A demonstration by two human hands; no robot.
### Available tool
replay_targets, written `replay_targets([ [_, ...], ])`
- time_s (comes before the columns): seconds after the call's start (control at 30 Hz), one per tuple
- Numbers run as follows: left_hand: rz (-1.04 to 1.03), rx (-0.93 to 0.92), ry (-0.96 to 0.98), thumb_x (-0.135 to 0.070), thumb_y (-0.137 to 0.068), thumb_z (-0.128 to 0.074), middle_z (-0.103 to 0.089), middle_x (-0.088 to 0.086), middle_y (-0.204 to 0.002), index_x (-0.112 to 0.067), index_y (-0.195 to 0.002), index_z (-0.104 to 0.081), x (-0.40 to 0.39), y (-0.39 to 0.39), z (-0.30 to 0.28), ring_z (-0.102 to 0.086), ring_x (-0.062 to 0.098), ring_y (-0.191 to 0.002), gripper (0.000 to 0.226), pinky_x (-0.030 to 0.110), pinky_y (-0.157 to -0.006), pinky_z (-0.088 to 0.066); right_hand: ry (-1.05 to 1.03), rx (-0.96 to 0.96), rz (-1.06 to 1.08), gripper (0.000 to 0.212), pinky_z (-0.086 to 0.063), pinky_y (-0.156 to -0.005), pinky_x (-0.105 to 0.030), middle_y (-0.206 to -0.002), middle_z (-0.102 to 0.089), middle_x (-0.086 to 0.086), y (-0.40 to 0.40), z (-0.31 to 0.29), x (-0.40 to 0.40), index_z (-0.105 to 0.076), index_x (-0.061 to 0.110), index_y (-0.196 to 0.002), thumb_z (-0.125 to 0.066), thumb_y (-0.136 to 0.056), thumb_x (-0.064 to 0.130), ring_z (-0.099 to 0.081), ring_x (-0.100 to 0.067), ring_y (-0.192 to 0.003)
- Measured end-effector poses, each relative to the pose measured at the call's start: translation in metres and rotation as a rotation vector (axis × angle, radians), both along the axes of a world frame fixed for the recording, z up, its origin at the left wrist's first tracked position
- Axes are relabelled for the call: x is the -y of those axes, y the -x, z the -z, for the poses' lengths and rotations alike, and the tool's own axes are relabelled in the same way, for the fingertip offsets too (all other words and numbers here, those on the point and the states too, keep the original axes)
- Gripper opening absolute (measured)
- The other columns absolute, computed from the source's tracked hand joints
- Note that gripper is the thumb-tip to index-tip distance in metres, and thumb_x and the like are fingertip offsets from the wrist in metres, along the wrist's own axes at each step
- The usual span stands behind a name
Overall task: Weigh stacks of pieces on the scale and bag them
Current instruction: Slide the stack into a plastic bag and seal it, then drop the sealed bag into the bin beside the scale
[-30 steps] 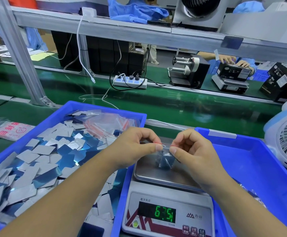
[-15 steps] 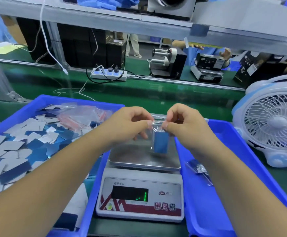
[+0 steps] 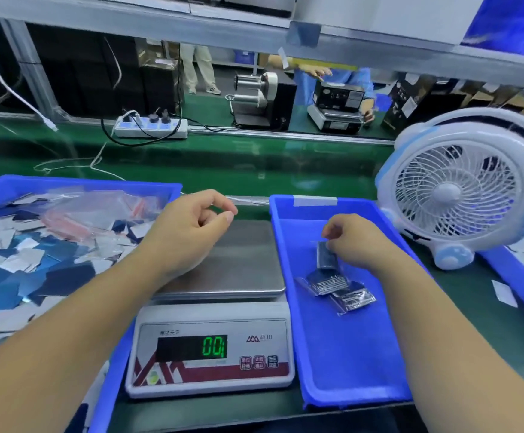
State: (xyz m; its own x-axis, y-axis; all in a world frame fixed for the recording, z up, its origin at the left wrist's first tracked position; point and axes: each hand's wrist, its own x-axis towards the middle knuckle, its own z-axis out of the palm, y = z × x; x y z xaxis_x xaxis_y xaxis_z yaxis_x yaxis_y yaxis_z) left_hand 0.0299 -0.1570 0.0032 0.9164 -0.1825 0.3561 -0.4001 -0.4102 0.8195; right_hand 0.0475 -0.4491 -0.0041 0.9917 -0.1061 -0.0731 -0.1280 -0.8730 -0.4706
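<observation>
Fingers of right hand (image 3: 356,242) hide their grip on bagged stack (image 3: 325,256); left hand's (image 3: 189,228) curl loosely, empty.

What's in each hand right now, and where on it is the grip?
The right hand pinches a filled bag by its top edge, over the right bin. The left hand holds nothing, fingers loosely curled above the scale.

The right hand (image 3: 359,242) holds a filled bag (image 3: 325,256), seemingly pinched, over the right bin (image 3: 348,354); the left hand (image 3: 185,226) hovers above the scale (image 3: 217,307).
</observation>
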Motion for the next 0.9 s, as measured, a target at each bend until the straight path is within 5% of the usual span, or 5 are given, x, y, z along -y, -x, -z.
replay_targets([
  [0.13,0.01,-0.031,-0.039,-0.014,-0.097,-0.059,-0.036,-0.012,-0.043,-0.027,-0.088,-0.064,-0.006,-0.001,0.0,-0.032,0.005,-0.041,0.017,0.011,-0.043,-0.027,0.09,0.064,-0.079,0.022,-0.042,-0.071,-0.027,-0.101,-0.064,0.006,0.003,-0.009,-0.018,-0.061,0.028,-0.091,-0.056,-0.087,0.007,-0.058,-0.016,-0.092],
  [0.3,0.022,-0.07,-0.097,-0.019,-0.097,-0.058,-0.036,-0.012,-0.047,-0.029,-0.093,-0.063,-0.02,-0.002,-0.007,-0.032,0.006,-0.043,0.012,0.013,-0.043,-0.03,0.103,0.203,-0.283,0.02,-0.038,-0.059,-0.015,-0.081,-0.06,0.018,0.018,-0.039,-0.069,-0.061,0.03,-0.084,-0.054,-0.088,0.011,-0.054,-0.003,-0.074],
  [0.43,-0.028,-0.164,-0.168,-0.021,-0.097,-0.055,-0.036,-0.012,-0.045,-0.03,-0.092,-0.062,-0.052,-0.005,-0.011,-0.033,0.006,-0.04,0.012,0.012,-0.041,-0.031,0.116,0.219,-0.477,0.013,-0.049,-0.068,-0.031,-0.078,-0.062,0.014,0.031,-0.054,-0.123,-0.061,0.027,-0.083,-0.054,-0.087,0.016,-0.057,-0.009,-0.076],
  [0.73,-0.45,-0.32,-0.358,-0.023,-0.091,-0.055,-0.064,-0.005,-0.07,-0.03,-0.086,-0.062,-0.168,-0.006,-0.009,-0.056,0.012,-0.058,0.011,0.025,-0.052,-0.037,0.223,0.142,-0.732,0.007,-0.053,-0.077,-0.037,-0.087,-0.064,0.01,0.034,-0.055,-0.215,-0.059,0.028,-0.089,-0.052,-0.09,0.027,-0.058,-0.017,-0.084],
  [0.9,-0.648,-0.222,-0.065,-0.026,-0.089,-0.055,-0.059,-0.008,-0.058,-0.028,-0.084,-0.064,-0.213,-0.007,-0.001,-0.049,0.012,-0.051,0.011,0.034,-0.056,-0.048,0.295,0.081,-0.861,0.012,-0.051,-0.074,-0.035,-0.095,-0.064,0.006,0.031,-0.043,-0.257,-0.062,0.028,-0.099,-0.053,-0.092,0.029,-0.057,-0.019,-0.088],
])
